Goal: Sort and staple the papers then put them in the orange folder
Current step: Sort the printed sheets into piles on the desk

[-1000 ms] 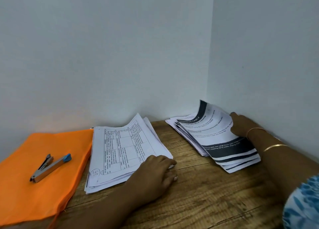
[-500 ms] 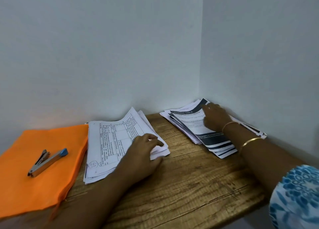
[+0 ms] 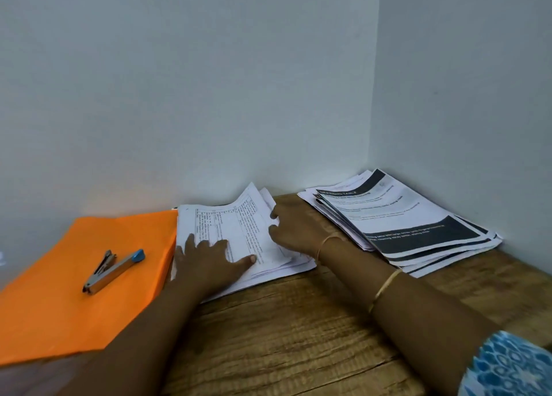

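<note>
Wooden desk [image 3: 298, 336]: left hand [image 3: 206, 261] flat on middle paper stack [image 3: 230, 222]; right hand [image 3: 295, 228] pinches its lifted right edge.

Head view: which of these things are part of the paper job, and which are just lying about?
Part of the job: table-print stack, left hand pressing it, right hand gripping its edge, dark-banded stack, stapler, orange folder.
Just there: wooden table, walls, gold bangles.

Office-like desk corner: wooden desk [image 3: 298, 336], paper stacks [image 3: 403, 225], stapler [image 3: 113, 267], folder [image 3: 59, 291].
</note>
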A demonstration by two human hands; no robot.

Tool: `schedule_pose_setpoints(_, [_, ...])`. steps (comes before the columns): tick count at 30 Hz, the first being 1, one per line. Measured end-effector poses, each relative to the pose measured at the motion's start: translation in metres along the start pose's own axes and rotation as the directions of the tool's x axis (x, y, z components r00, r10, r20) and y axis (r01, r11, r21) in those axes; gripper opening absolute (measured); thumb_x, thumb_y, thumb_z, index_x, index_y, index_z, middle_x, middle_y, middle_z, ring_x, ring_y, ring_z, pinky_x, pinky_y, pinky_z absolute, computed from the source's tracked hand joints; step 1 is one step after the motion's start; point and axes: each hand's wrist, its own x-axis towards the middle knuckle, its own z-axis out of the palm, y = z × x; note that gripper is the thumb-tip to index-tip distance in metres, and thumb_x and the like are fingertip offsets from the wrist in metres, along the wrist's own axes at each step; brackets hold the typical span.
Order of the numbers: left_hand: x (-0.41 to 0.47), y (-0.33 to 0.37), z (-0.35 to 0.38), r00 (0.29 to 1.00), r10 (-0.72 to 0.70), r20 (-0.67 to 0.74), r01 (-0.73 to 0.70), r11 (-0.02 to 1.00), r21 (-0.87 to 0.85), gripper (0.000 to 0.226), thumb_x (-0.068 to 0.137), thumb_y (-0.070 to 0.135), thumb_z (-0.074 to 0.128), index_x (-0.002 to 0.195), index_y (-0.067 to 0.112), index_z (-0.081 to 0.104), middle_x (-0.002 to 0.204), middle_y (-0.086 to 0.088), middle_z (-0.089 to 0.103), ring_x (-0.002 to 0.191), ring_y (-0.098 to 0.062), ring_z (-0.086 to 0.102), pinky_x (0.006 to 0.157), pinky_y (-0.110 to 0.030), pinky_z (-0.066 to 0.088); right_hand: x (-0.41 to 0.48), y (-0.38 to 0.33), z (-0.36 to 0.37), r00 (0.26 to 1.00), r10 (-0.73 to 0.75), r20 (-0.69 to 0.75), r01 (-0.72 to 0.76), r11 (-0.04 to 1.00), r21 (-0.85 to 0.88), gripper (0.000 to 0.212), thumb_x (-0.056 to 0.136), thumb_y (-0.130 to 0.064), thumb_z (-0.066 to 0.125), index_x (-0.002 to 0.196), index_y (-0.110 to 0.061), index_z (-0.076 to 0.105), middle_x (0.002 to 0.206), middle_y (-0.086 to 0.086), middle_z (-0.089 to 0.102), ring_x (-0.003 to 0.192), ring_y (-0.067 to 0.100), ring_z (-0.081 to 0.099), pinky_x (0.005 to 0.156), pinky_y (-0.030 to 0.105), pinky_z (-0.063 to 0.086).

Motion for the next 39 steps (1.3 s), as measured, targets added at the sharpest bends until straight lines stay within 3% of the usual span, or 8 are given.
schedule_pose_setpoints(6, [-0.003,0.016,-0.001,0.995,0.044,0.091,-0.041,0.999,-0.029,0.092,0.073,0.085,0.023,0.148,0.033,0.019,0.158,-0.004,0.012,0.145,-0.032,-0.01,0.114,-0.052,-0.007,-0.002,0.006,0.004,0.996,0.09,-0.021,-0.085,0.979,0.184,0.041,0.083,-0.021,0.052,0.124,-0.012,0.05,0.117,0.002,0.051,0.111,0.024,0.053,0.09,0.033,0.046])
schedule_pose_setpoints(12, [-0.008,0.025,-0.003,0.991,0.072,0.116,-0.064,0.995,-0.073,0.093,0.074,0.084,0.026,0.149,0.031,0.016,0.159,-0.001,0.01,0.144,-0.034,-0.011,0.114,-0.052,-0.008,-0.011,0.014,-0.008,0.977,0.199,-0.071,-0.177,0.955,0.236,0.009,0.09,-0.013,0.052,0.094,-0.015,0.044,0.076,-0.01,0.035,0.085,0.016,0.041,0.074,0.024,0.034])
schedule_pose_setpoints(18, [-0.011,0.028,-0.003,0.989,0.072,0.127,-0.057,0.991,-0.12,0.092,0.074,0.083,0.029,0.149,0.032,0.014,0.158,0.002,0.009,0.143,-0.037,-0.011,0.113,-0.054,-0.009,-0.007,0.023,-0.001,0.983,0.183,-0.006,-0.17,0.924,0.343,0.035,0.08,-0.013,0.052,0.113,-0.02,0.058,0.109,-0.004,0.065,0.098,0.018,0.06,0.085,0.033,0.052])
schedule_pose_setpoints(23, [-0.008,0.024,-0.006,0.998,0.059,-0.007,-0.059,0.954,-0.293,0.08,0.079,0.074,0.041,0.145,0.03,0.027,0.155,0.001,0.025,0.143,-0.028,0.019,0.116,-0.047,0.017,-0.003,0.034,-0.005,0.97,0.244,-0.016,-0.226,0.918,0.325,0.019,0.087,-0.007,0.051,0.1,-0.015,0.063,0.086,-0.003,0.061,0.09,0.022,0.059,0.056,0.017,0.036])
schedule_pose_setpoints(27, [-0.004,0.015,-0.008,0.991,-0.008,-0.136,-0.05,0.907,-0.419,0.067,0.086,0.056,0.054,0.141,0.023,0.036,0.149,-0.002,0.036,0.134,-0.02,0.036,0.106,-0.035,0.033,-0.003,0.036,-0.014,0.986,0.166,0.018,-0.162,0.931,0.327,0.046,0.091,-0.004,0.045,0.132,-0.025,0.049,0.092,-0.013,0.052,0.088,0.012,0.046,0.059,0.02,0.034])
schedule_pose_setpoints(31, [-0.002,0.008,-0.012,0.974,-0.114,-0.196,0.012,0.889,-0.458,0.054,0.089,0.039,0.058,0.137,0.02,0.04,0.144,-0.006,0.04,0.126,-0.02,0.045,0.096,-0.029,0.038,-0.003,0.037,-0.02,0.963,0.26,0.07,-0.269,0.94,0.209,0.018,0.094,-0.008,0.04,0.09,-0.01,0.057,0.09,0.003,0.054,0.088,0.019,0.045,0.06,0.022,0.033])
schedule_pose_setpoints(34, [0.0,0.0,-0.011,0.974,-0.129,-0.188,0.033,0.894,-0.447,0.047,0.092,0.029,0.056,0.135,0.02,0.041,0.139,-0.008,0.045,0.116,-0.021,0.051,0.082,-0.024,0.037,-0.003,0.041,-0.027,0.951,0.309,-0.013,-0.307,0.948,0.09,0.026,0.094,-0.012,0.038,0.107,-0.004,0.059,0.112,0.015,0.06,0.098,0.03,0.054,0.073,0.026,0.035])
schedule_pose_setpoints(39, [0.0,-0.001,-0.008,0.984,-0.122,-0.133,0.075,0.947,-0.312,0.044,0.093,0.034,0.053,0.135,0.023,0.043,0.134,-0.008,0.05,0.119,-0.024,0.049,0.093,-0.031,0.04,-0.005,0.054,-0.045,0.888,0.344,-0.306,-0.345,0.937,0.053,0.006,0.093,-0.013,0.042,0.093,-0.011,0.047,0.11,0.012,0.061,0.085,0.029,0.054,0.074,0.034,0.047])
